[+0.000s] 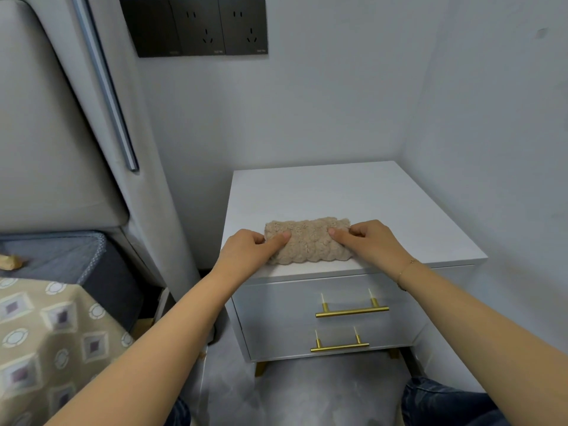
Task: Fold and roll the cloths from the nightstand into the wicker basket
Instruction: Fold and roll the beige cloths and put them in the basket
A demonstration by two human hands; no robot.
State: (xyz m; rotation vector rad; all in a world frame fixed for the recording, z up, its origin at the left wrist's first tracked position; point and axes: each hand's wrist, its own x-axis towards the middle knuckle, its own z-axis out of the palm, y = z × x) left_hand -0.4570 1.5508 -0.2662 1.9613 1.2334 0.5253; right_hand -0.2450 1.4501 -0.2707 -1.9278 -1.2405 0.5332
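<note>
A fluffy beige cloth, rolled into a short cylinder, lies near the front edge of the white nightstand. My left hand grips its left end, thumb on top and fingers curled round the end. My right hand grips the right end the same way. No wicker basket is in view.
The nightstand has two drawers with gold bar handles. To the left stand a grey padded headboard and a bed with a patterned beige cover. Dark wall sockets hang above. Walls close in behind and at the right.
</note>
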